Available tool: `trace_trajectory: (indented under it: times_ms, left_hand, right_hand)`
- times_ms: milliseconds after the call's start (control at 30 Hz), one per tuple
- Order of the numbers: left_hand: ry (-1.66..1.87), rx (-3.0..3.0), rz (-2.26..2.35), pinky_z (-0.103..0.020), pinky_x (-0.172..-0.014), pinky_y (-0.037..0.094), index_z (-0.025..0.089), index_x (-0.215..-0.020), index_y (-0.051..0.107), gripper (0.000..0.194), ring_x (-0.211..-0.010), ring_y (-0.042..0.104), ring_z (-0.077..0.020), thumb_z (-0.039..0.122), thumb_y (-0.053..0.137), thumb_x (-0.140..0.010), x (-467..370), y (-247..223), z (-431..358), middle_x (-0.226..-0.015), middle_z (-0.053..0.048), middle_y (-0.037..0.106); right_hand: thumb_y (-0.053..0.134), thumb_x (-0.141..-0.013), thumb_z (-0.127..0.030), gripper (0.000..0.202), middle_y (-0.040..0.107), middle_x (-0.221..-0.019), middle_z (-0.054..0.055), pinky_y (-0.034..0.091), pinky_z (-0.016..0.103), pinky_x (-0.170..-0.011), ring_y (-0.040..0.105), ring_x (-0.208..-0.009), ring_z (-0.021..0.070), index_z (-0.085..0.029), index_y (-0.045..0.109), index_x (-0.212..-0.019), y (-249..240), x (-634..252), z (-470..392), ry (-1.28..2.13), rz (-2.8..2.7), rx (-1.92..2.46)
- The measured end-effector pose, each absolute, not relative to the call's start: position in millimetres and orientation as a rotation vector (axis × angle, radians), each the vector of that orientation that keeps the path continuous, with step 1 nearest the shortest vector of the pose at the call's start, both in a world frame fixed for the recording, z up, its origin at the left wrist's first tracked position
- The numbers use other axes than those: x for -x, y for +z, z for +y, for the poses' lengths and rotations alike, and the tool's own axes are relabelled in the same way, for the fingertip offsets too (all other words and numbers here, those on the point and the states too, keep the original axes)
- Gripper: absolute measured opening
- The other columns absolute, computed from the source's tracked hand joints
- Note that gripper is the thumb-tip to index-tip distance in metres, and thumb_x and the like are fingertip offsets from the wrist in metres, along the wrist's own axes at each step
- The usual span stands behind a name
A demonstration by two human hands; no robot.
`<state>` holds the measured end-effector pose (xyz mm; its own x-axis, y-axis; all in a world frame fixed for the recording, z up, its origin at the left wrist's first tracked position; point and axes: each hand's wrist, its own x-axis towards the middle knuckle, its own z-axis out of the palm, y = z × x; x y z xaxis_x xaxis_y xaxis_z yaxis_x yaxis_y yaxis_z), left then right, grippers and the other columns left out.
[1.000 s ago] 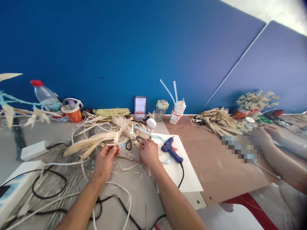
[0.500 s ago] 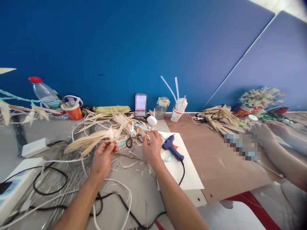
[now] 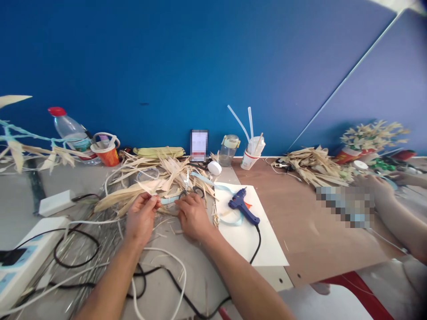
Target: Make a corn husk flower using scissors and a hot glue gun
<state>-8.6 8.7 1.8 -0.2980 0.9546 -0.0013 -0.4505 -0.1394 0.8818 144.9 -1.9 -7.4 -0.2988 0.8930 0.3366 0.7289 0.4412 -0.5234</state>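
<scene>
My left hand (image 3: 143, 218) is closed in a pinch on a pale corn husk piece (image 3: 147, 187), its fingertips pressed together. To its right, my right hand (image 3: 194, 217) lies palm down with curled fingers at the scissors (image 3: 187, 178). Its fingertips meet a light blue ribbon (image 3: 169, 200) beside the black handles; what they grip is hidden. A heap of dry corn husks (image 3: 116, 195) spreads behind both hands. A blue hot glue gun (image 3: 243, 206) rests on a white paper sheet (image 3: 267, 249) to the right.
Cables (image 3: 180, 258) and a power strip (image 3: 20, 253) take up the front left. Along the blue wall stand a phone (image 3: 199, 144), a clear jar (image 3: 228, 151) and a cup with straws (image 3: 250, 160). At the right, another person's hand (image 3: 376, 189) is beside husks (image 3: 310, 164).
My right hand has moved left and toward me, over to the scissors handles and ribbon. My left hand stays pinched on the husk piece. The view has shifted slightly.
</scene>
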Motion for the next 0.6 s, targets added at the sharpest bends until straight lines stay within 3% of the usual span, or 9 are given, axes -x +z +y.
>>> trace_trajectory:
  times_ms: [167, 333, 433, 500, 600]
  left_hand:
    - [1.675, -0.762, 1.012, -0.024, -0.061, 0.043, 0.018, -0.073, 0.059, 0.026, -0.059, 0.053, -0.0092, 0.027, 0.078, -0.058, 8.3, 3.2, 8.7, -0.068, 0.003, 0.060]
    - [1.672, -0.755, 1.011, -0.024, -0.059, 0.043, 0.017, -0.070, 0.058, 0.027, -0.060, 0.054, -0.0096, 0.026, 0.080, -0.055, 7.1, 4.0, 9.1, -0.069, 0.002, 0.061]
    - [1.670, -0.719, 0.989, -0.022, -0.060, 0.043, 0.017, -0.069, 0.059, 0.028, -0.062, 0.054, -0.0092, 0.025, 0.081, -0.054, 7.6, 3.0, 9.7, -0.070, 0.002, 0.062]
    - [1.662, -0.704, 0.977, -0.022, -0.060, 0.043, 0.017, -0.070, 0.060, 0.028, -0.062, 0.054, -0.0088, 0.025, 0.082, -0.054, 8.0, 1.9, 9.7, -0.070, 0.002, 0.063]
    - [1.616, -0.698, 0.952, -0.020, -0.058, 0.042, 0.017, -0.073, 0.062, 0.028, -0.062, 0.053, -0.0086, 0.025, 0.082, -0.055, 7.1, -0.6, 8.3, -0.070, 0.002, 0.062]
  right_hand:
    - [0.056, -0.082, -0.014, 0.018, 0.066, -0.086, 0.005, 0.037, 0.033, -0.083, 0.052, -0.087, 0.0200, -0.020, 0.071, -0.092, 4.4, -160.8, 1.4, 0.516, -2.164, 1.285]
    - [0.073, -0.069, -0.027, 0.018, 0.061, -0.087, 0.004, 0.035, 0.036, -0.083, 0.048, -0.091, 0.0225, -0.021, 0.071, -0.086, 15.3, -165.6, -8.4, 0.637, -2.498, 1.124]
    - [0.068, -0.070, -0.017, 0.002, 0.059, -0.081, 0.005, 0.035, 0.038, -0.082, 0.048, -0.089, 0.0230, -0.018, 0.068, -0.072, 13.7, -157.9, -12.4, 0.598, -2.512, 1.183]
    - [0.062, -0.071, -0.011, 0.008, 0.058, -0.076, 0.004, 0.037, 0.035, -0.081, 0.049, -0.085, 0.0202, -0.017, 0.065, -0.066, 12.7, -155.7, -10.9, 0.725, -2.322, 1.177]
    - [0.060, -0.075, -0.021, 0.007, 0.056, -0.070, -0.001, 0.039, 0.026, -0.067, 0.049, -0.068, 0.0135, -0.019, 0.061, -0.068, 13.5, -159.3, -3.8, 1.151, -1.708, 1.047]
